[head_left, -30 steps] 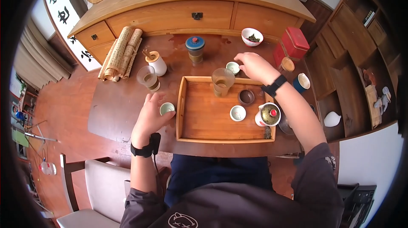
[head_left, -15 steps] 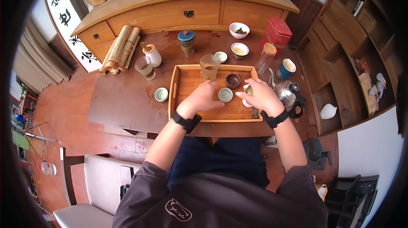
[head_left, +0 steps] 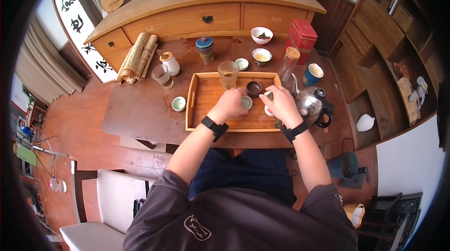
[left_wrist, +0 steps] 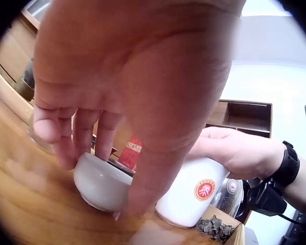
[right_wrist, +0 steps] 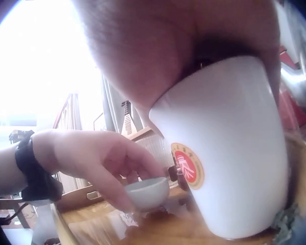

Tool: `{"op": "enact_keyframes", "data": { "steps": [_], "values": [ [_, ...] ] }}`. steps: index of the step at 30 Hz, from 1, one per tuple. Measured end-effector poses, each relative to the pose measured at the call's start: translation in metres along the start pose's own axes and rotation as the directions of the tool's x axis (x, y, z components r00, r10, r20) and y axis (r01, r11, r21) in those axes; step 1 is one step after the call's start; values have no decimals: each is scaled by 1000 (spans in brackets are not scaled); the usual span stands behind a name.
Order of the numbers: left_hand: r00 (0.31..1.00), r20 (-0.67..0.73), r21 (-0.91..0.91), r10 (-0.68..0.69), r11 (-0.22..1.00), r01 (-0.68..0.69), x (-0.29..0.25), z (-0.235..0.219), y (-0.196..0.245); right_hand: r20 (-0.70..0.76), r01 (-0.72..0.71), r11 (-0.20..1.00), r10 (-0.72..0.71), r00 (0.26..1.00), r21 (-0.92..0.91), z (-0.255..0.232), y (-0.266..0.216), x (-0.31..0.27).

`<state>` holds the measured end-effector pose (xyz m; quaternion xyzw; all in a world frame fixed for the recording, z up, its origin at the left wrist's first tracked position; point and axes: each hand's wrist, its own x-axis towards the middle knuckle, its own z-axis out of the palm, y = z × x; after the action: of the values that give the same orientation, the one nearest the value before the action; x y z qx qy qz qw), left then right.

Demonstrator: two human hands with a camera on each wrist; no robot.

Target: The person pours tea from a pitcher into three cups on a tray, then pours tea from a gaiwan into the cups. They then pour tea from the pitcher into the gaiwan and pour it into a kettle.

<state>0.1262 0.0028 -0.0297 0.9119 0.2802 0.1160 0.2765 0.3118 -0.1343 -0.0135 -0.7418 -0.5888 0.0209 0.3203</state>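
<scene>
My left hand [head_left: 228,103] pinches a small pale-green teacup [left_wrist: 99,184], with the thumb on one side of the rim and the fingers on the other. In the right wrist view, that teacup [right_wrist: 149,194] appears close over the wooden tray [head_left: 204,113]. To its right, my right hand [head_left: 281,103] grips a tall white lidded cup [right_wrist: 239,148] from above; a round red emblem marks its side. The palm hides most of its top. A dark brown cup [head_left: 254,89] and a ribbed glass pitcher [head_left: 228,74] stand on the tray beyond the hands.
Left of the tray sits another green teacup [head_left: 178,104]; a third teacup [head_left: 242,64] and a bowl of tea [head_left: 261,57] stand behind it. A steel kettle [head_left: 307,106] is close to my right wrist, with a red tin [head_left: 301,40] farther back. Wet leaves [left_wrist: 214,229] lie in the tray corner.
My right hand has come back from the far teacup to the white cup and now grips it. My left hand has moved right from beside the left teacup onto the one in the tray.
</scene>
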Motion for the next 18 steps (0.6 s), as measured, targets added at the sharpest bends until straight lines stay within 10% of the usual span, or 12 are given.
{"op": "enact_keyframes", "data": {
  "steps": [11,18],
  "values": [
    [968,-221,-167,-122,982,86,1,-112,1,-57,2,1000,-3,998,-17,5,1,-2],
    [943,-319,46,-94,992,115,42,-116,-23,-60,0,1000,-1,998,-14,3,-3,-3]
  ]
}}
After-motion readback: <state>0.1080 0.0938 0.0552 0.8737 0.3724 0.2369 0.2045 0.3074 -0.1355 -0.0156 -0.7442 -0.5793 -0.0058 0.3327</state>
